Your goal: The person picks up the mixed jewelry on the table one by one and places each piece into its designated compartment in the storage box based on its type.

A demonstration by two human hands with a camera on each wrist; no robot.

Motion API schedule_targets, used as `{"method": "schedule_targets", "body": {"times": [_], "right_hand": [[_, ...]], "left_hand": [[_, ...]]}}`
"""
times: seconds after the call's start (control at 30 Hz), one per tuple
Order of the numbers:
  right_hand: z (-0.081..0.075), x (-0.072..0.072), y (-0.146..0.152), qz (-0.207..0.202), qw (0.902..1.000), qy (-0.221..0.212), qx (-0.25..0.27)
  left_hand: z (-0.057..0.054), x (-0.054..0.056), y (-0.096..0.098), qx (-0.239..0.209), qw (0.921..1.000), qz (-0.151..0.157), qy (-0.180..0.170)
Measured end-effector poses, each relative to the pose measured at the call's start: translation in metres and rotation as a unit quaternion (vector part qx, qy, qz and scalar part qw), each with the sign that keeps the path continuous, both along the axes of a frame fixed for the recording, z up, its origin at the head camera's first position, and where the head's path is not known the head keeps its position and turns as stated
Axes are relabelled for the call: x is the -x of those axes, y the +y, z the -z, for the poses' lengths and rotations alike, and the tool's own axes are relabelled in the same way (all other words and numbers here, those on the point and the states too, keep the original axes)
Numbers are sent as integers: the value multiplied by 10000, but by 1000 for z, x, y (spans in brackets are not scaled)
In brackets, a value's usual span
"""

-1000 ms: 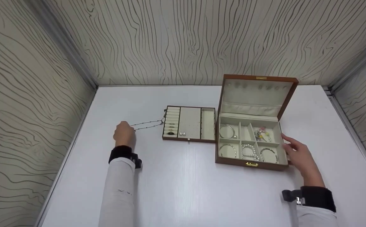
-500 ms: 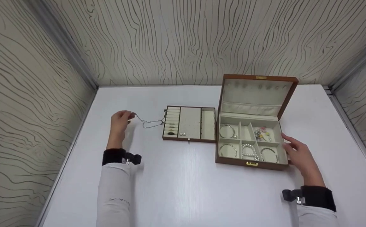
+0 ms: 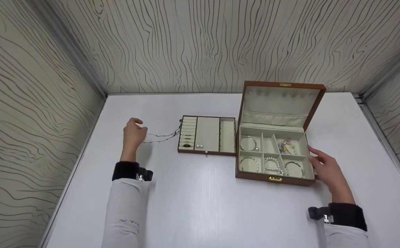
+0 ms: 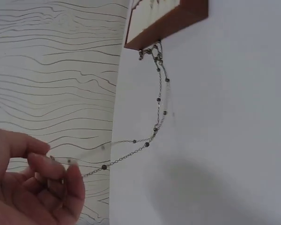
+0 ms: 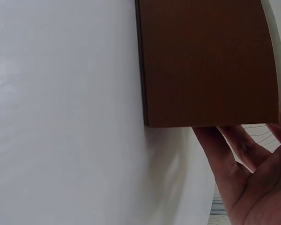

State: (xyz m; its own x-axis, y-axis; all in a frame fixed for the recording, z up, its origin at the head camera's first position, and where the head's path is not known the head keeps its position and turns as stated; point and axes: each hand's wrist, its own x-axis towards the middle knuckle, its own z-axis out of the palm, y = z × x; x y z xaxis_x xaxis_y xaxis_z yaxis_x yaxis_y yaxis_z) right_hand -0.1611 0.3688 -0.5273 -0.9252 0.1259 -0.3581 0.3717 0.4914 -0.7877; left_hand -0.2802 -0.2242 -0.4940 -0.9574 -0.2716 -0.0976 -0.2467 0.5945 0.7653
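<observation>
My left hand [image 3: 134,133] is raised over the left part of the table, fingers curled. In the left wrist view it pinches a thin dark-beaded chain necklace [image 4: 126,157]. The chain's far end bunches against the outer left wall of a shallow jewelry tray [image 3: 207,134]. My right hand [image 3: 329,174] rests against the right side of an open brown jewelry box [image 3: 255,179]. The right wrist view shows its fingers [image 5: 213,145] fairly straight, reaching past the brown wall, their tips partly hidden.
Bracelets, including a silver bangle [image 3: 248,143] and a pearl bracelet [image 3: 272,166], lie in the box's compartments. Its lid [image 3: 279,103] stands raised. Rings and pearl earrings [image 3: 199,146] sit in the tray, which touches the box's left side. Patterned walls [image 3: 200,44] border the white table [image 3: 200,206].
The left hand rose toward the back, then turned with its fingers curling. The chain slackened, and its loop shifted and spread differently. The right hand, box and tray stayed put.
</observation>
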Motion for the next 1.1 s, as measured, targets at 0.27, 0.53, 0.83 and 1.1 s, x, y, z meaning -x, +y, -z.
{"method": "schedule_targets", "body": {"times": [0.27,0.53,0.83,1.1], "right_hand": [[-1,0,-1,-42,10000,-9,17],[-2,0,0,-58,10000,11,18],[-2,0,1,-61,10000,27,-32],[-4,0,-6,-226,9965,177,-786]], "left_hand": [[1,-6,5,2328,9703,-211,617],[-32,-9,11,961,9903,-559,831],[-94,-26,28,-1736,9750,58,1385],[-136,-47,42,-2174,9517,479,2113]]}}
